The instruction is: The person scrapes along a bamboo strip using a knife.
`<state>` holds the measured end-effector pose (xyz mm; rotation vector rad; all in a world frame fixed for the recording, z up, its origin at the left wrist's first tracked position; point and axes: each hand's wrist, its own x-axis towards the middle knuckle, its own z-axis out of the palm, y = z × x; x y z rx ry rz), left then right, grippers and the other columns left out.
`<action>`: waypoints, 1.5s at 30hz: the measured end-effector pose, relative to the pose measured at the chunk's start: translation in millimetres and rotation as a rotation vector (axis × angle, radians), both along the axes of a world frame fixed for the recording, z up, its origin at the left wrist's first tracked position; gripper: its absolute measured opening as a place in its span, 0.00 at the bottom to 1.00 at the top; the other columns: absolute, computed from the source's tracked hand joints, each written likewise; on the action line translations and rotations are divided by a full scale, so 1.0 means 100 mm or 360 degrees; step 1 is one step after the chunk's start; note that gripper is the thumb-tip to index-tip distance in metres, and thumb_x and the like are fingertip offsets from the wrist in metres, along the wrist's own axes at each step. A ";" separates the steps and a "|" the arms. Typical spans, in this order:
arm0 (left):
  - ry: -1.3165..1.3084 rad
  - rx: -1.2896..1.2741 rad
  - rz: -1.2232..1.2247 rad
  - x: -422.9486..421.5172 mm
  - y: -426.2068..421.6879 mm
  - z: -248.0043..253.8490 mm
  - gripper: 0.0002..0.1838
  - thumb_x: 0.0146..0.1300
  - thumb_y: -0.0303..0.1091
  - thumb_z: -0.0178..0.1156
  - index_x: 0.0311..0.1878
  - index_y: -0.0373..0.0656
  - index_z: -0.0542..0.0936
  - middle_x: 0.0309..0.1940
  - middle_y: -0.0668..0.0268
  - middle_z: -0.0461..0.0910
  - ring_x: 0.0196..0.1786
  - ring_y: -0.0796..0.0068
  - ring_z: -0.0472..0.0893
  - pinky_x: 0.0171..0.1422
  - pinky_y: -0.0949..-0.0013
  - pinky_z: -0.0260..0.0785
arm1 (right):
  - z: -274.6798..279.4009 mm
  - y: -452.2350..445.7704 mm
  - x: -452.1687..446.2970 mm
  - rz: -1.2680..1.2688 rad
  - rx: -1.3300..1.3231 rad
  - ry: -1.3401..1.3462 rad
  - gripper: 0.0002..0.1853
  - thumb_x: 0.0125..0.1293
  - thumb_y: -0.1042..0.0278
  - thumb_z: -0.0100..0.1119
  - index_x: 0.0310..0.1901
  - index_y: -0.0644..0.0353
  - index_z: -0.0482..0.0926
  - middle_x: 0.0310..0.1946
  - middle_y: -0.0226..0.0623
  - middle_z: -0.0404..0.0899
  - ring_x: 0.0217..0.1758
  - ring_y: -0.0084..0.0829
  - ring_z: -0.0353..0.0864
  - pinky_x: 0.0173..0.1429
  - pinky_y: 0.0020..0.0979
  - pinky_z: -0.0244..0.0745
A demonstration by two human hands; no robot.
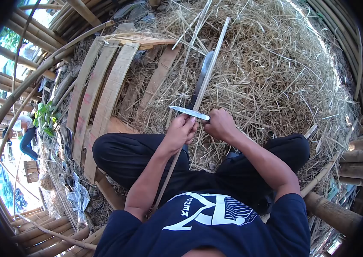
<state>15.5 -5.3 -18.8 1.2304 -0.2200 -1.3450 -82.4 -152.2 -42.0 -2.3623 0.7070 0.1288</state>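
Observation:
My right hand [221, 124] is closed round the handle of a knife [190, 112], whose pale blade points left and crosses a long thin bamboo strip [214, 60]. Just left of it, my left hand [182, 132] grips the strip below the blade, fingers wrapped round it. The strip runs from the upper middle down past my left forearm to my lap. A second, larger blade [206, 66] with a dark lower part lies on the straw beside the strip, beyond my hands. My fingers partly hide the knife handle.
Straw and shavings [271, 81] cover the ground ahead. Wooden slats [115, 70] lie at the left, and a thick bamboo pole [331, 212] is at the lower right. Bamboo poles surround the space. Another person [28, 132] is at the far left, beyond a green plant [45, 118].

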 end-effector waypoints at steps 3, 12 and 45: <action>0.0000 -0.0054 -0.0021 0.02 0.01 0.01 0.08 0.75 0.33 0.43 0.50 0.42 0.69 0.29 0.71 0.69 0.15 0.90 0.58 0.17 0.82 0.48 | 0.00 -0.03 0.01 0.0019 0.0041 0.0017 0.13 0.51 0.63 0.59 0.26 0.67 0.82 0.24 0.56 0.80 0.30 0.53 0.83 0.40 0.46 0.80; 0.0007 -0.0073 -0.0065 -0.02 -0.04 -0.01 0.10 0.76 0.34 0.42 0.54 0.45 0.69 0.26 0.74 0.66 0.16 0.91 0.57 0.17 0.83 0.47 | 0.00 -0.04 0.01 -0.0038 0.0026 -0.0028 0.12 0.47 0.65 0.60 0.23 0.69 0.81 0.23 0.58 0.79 0.30 0.54 0.83 0.39 0.46 0.79; 0.0018 0.0118 0.0154 -0.20 0.25 0.08 0.09 0.75 0.38 0.46 0.47 0.43 0.69 0.21 0.74 0.61 0.12 0.90 0.54 0.14 0.82 0.44 | 0.01 0.00 0.03 0.0153 0.0024 0.0086 0.14 0.51 0.64 0.57 0.26 0.69 0.82 0.26 0.57 0.81 0.33 0.53 0.83 0.44 0.46 0.80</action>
